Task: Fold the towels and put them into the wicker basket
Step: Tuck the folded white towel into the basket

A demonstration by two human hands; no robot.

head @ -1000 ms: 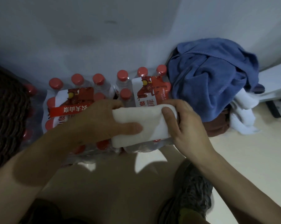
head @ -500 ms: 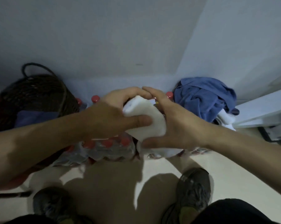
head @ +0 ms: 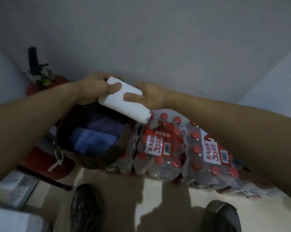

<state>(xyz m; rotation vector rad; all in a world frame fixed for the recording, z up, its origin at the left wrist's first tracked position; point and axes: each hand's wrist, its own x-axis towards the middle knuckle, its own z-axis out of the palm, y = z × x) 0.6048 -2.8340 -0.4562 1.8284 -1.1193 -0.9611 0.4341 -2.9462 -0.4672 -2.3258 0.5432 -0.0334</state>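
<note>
Two shrink-wrapped bottle packs (head: 183, 148) are seen lying on the floor (head: 158, 206) against the wall, and the wicker basket (head: 94, 158) is set just beside them, to the left. Two folded blue towels (head: 92, 139) are already laid inside it, side by side, with dark open room left toward the far rim. A red fire extinguisher (head: 46, 84) is stood behind the basket.

Above the basket's far right rim a folded white towel (head: 124, 104) is held slanting, its lower end over the nearest bottle caps. It is gripped at its upper end by the left hand (head: 94, 87), thumb on top, and at its side by the right hand (head: 149, 96), thumb pressed on the face; each grip is closed on the towel.

The placing step seems to be in hand. The bundle is best kept pinched from both sides so the fold is not lost, shifted left clear of the rim, and lowered flat into the free space beyond the blue towels.
</note>
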